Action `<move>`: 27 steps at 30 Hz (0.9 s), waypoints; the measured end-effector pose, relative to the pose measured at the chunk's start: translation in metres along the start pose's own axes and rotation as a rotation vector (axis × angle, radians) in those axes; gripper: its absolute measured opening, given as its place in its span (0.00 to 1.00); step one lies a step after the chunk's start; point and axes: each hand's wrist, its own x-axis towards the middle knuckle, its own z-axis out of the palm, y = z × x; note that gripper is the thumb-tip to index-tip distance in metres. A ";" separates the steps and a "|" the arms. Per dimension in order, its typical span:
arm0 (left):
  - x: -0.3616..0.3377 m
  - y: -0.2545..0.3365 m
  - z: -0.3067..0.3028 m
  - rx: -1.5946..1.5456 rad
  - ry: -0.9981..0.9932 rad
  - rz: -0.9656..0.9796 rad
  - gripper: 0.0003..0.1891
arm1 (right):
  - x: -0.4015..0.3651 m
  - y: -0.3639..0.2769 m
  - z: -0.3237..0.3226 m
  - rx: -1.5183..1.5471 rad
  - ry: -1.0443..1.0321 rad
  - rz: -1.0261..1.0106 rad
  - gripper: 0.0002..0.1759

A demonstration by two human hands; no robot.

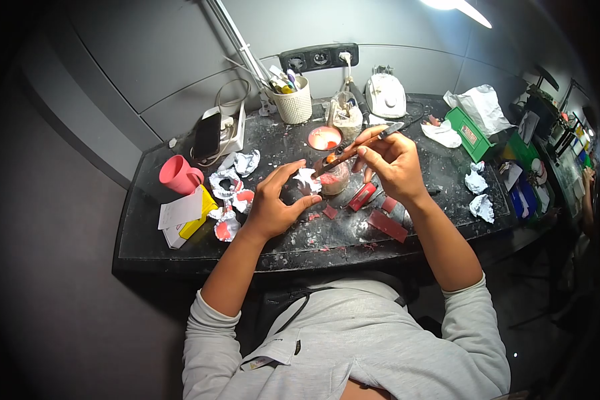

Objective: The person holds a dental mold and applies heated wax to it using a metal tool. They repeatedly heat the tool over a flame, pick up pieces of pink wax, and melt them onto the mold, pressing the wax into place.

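Note:
My left hand (277,203) is curled round a small white plaster piece (307,181), held between thumb and fingers above the bench. In my right hand (395,167) is a wax knife (348,156) with a brown handle, its metal end sticking out past the fingers. The knife's other end points toward the left hand, over a glass burner jar (335,183) with an orange glow at its top. Below the hands lie a dark pink wax sheet (387,226) and a red block (363,197). Behind the jar is a round dish of pink wax (325,138).
Several white plaster pieces with pink wax (227,229) lie at left, near a yellow box (203,212) and pink mug (180,175). A phone (207,135), pen basket (293,107) and white device (386,95) stand behind. At right are a green box (469,133) and white lumps (481,208).

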 end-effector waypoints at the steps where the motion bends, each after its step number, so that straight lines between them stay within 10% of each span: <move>1: 0.000 0.001 0.000 0.005 0.000 0.002 0.35 | 0.000 0.000 0.000 0.000 0.001 0.000 0.08; 27: 0.000 0.002 -0.001 -0.064 -0.028 -0.095 0.33 | 0.000 -0.003 -0.001 0.025 -0.006 -0.008 0.07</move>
